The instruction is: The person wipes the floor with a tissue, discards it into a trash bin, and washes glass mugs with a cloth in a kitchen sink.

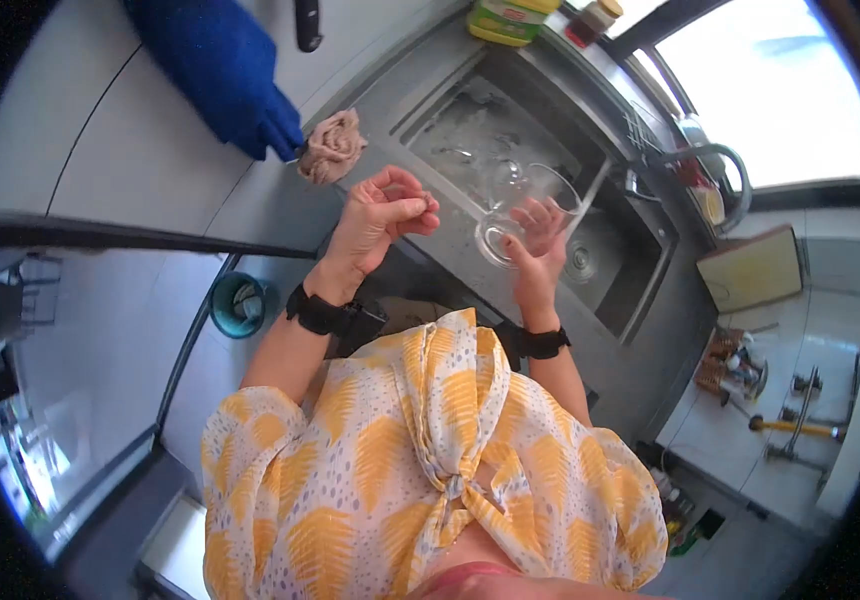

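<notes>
Head cam: glass vessel (522, 196) in R hand (538, 260), L hand (380, 216) nearby.

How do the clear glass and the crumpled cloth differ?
The glass is see-through; the cloth is pinkish beige and opaque. The glass looks smooth and rounded; the cloth is bunched up. The right hand holds the glass; the cloth lies unheld. Both are near the person's hands.

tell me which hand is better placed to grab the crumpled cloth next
Probably the left hand: it is nearer the crumpled cloth, while the right hand is farther off and busy with a clear glass. The left's fingers are pinched together; whether they hold something small is unclear.
</notes>
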`<state>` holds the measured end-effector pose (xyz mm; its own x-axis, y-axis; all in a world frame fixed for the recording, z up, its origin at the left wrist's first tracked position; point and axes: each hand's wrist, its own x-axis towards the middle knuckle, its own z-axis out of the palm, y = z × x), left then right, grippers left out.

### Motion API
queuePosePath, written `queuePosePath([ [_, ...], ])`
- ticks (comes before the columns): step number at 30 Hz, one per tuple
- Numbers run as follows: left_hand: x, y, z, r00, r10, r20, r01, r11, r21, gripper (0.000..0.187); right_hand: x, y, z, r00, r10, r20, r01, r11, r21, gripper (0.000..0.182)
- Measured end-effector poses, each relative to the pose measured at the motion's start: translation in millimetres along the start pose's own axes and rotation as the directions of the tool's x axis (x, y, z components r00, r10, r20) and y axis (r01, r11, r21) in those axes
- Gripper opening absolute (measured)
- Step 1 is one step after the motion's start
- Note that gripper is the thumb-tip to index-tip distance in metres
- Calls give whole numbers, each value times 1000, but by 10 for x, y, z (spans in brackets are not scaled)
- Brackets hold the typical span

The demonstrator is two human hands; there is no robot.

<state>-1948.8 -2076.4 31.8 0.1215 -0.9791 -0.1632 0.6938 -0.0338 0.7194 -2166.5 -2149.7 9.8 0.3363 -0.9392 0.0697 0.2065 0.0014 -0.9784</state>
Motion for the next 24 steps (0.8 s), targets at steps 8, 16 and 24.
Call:
queuePosePath([
  [8, -600, 46, -522, 921, 87, -380, -30, 988, 153, 16, 111, 246, -242, 995, 89, -34, -90, 996, -22, 68],
  [16, -1805, -165, -2020, 578, 73, -813, 131, 975, 180, 13, 140, 367, -310, 992, 93, -90, -99, 993, -63, 61],
  [24, -2732, -679, -3618, 274, -26, -961, -82, 995, -50, 13, 123, 389, -138, 979, 105, -174, -119, 990, -72, 54],
])
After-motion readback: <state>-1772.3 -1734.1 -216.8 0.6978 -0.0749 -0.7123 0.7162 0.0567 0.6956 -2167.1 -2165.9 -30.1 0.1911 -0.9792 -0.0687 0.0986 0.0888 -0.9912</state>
